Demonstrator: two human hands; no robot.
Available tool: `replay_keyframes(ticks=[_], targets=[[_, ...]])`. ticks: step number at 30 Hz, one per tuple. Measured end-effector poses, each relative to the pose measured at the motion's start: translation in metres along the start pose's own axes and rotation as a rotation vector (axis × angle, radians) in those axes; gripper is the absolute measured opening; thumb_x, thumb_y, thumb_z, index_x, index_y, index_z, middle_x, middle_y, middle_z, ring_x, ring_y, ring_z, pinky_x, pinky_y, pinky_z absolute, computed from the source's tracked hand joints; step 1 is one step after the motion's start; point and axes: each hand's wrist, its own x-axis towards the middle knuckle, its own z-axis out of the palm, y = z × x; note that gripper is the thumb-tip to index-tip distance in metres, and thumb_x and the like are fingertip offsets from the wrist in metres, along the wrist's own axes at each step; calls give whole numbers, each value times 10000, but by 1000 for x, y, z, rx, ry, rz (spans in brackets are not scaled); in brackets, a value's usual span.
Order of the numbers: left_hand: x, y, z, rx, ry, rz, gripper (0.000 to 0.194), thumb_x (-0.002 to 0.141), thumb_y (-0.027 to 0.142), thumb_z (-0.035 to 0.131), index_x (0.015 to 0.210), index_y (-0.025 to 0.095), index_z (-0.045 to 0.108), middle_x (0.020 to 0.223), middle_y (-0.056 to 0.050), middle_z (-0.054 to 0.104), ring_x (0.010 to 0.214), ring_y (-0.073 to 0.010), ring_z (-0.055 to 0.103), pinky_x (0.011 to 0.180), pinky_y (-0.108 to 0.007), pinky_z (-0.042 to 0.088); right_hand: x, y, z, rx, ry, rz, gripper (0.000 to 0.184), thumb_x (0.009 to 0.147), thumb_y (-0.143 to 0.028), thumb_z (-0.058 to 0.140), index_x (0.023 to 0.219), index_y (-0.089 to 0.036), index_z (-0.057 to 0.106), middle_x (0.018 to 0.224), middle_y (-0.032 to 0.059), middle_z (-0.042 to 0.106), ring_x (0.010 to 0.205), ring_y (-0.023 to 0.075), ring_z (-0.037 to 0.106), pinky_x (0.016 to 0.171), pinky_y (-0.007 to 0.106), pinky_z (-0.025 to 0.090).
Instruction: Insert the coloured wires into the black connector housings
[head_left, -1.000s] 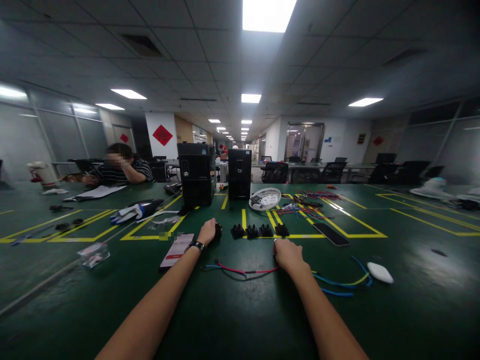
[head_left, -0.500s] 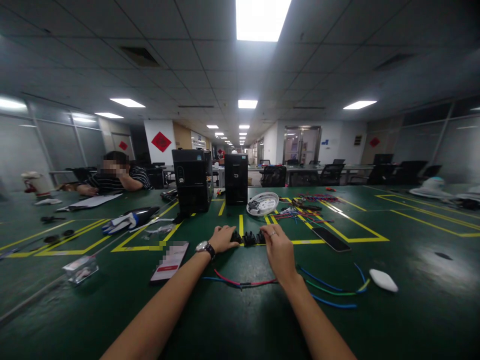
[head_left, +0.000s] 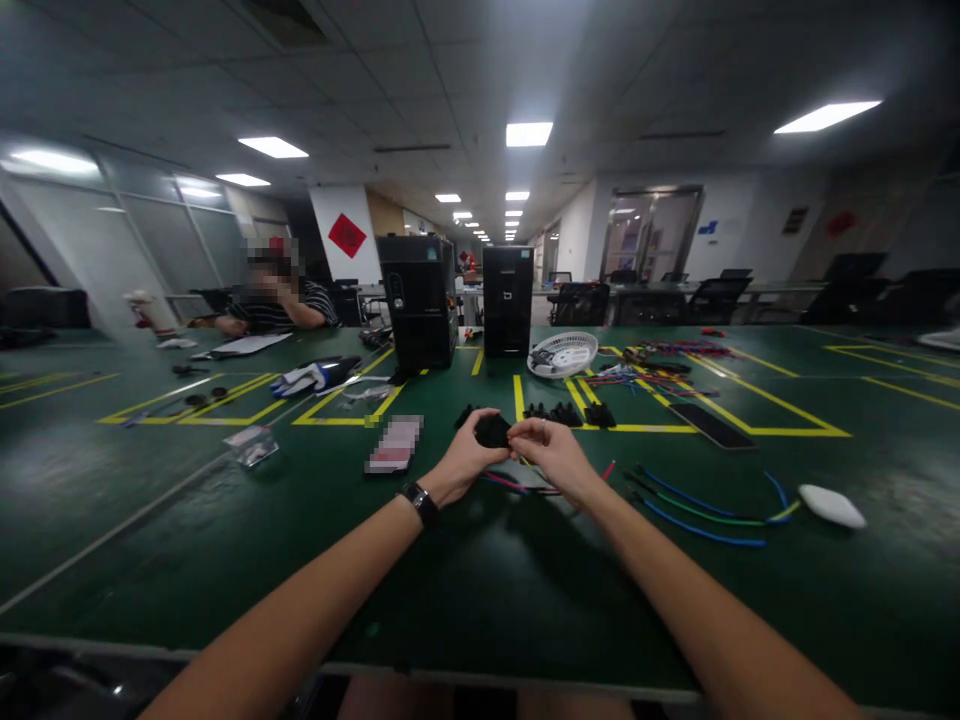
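Observation:
My left hand and my right hand meet just above the green table, both closed on one small black connector block held between the fingertips. A black watch sits on my left wrist. A row of several more black connector blocks lies on the yellow tape line just beyond my hands. Red and blue wires lie on the table under my hands.
Blue, green and yellow wires and a white oval object lie to the right. A phone, a white basket, two black computer towers and a wire pile stand farther back. A card lies left; a person sits at the far left.
Both hands left the row of blocks on the tape line, came back toward me and lifted one black block between them. My head moved, shifting the view.

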Motion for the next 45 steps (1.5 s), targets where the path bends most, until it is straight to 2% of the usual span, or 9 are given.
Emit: replay_keyframes(ticks=[3, 7, 16, 21, 25, 33, 37, 40, 45], targets=[[-10, 1, -5, -28, 38, 14, 703, 566, 150, 778, 1203, 190, 484, 966, -33, 598, 842, -148, 586, 757, -275, 470, -6, -2, 6, 27, -68, 103, 243, 667, -303, 713, 836, -158, 615, 678, -3, 637, 579, 115, 605, 566, 250, 517], [-8, 5, 0, 49, 85, 125, 677, 583, 126, 742, 1204, 179, 477, 961, -33, 600, 851, -154, 586, 755, -265, 460, -9, 0, 8, -79, -56, 126, 276, 688, -341, 694, 867, -154, 597, 557, -38, 581, 408, 71, 483, 359, 166, 370], [-13, 8, 8, 289, 211, 241, 624, 596, 103, 692, 1180, 212, 501, 1137, -73, 575, 1059, -239, 557, 906, -346, 433, -10, 2, 17, -154, 42, 121, 253, 670, -339, 688, 811, -149, 600, 510, -49, 548, 362, 59, 440, 338, 169, 344], [-15, 9, 9, 278, 189, 216, 649, 597, 47, 637, 1207, 214, 491, 1081, -44, 607, 957, -203, 592, 854, -315, 461, -8, 9, 18, -109, 81, 95, 334, 656, -349, 706, 849, -185, 488, 638, -53, 547, 415, 73, 504, 323, 165, 369], [-18, 9, 11, 189, 82, 251, 674, 650, 48, 589, 1289, 213, 452, 1184, -63, 586, 1052, -203, 578, 939, -332, 445, -7, 11, 14, -32, 158, 105, 491, 611, -332, 744, 923, -232, 378, 830, -52, 520, 440, 72, 534, 291, 157, 347], [-20, 13, 13, -18, -105, 183, 718, 707, 70, 528, 1395, 196, 364, 1357, -95, 496, 1201, -220, 512, 1019, -360, 421, -8, 1, 2, -53, 122, 242, 565, 639, -326, 725, 1116, -242, 433, 1071, 31, 563, 471, 40, 520, 342, 149, 347], [-22, 17, 13, 41, -63, 128, 634, 783, 148, 517, 1400, 194, 377, 1284, -93, 559, 1133, -234, 549, 974, -372, 444, -7, 2, 1, -13, 116, 271, 578, 627, -331, 740, 1110, -244, 434, 956, -11, 583, 437, 33, 497, 329, 132, 293], [-21, 23, 12, 53, 89, 166, 464, 865, 294, 487, 1318, 193, 472, 1203, -87, 600, 1090, -227, 562, 960, -357, 432, -6, 1, 2, 43, 61, 289, 581, 621, -378, 761, 1061, -238, 409, 770, -72, 553, 370, 32, 452, 306, 127, 235], [-15, 33, 1, -61, 161, 173, 416, 870, 442, 470, 1199, 191, 514, 863, -42, 649, 772, -171, 612, 700, -272, 483, -9, -2, 7, -13, -117, 289, 527, 690, -557, 685, 977, -232, 387, 605, -88, 550, 309, 58, 418, 296, 145, 226]])
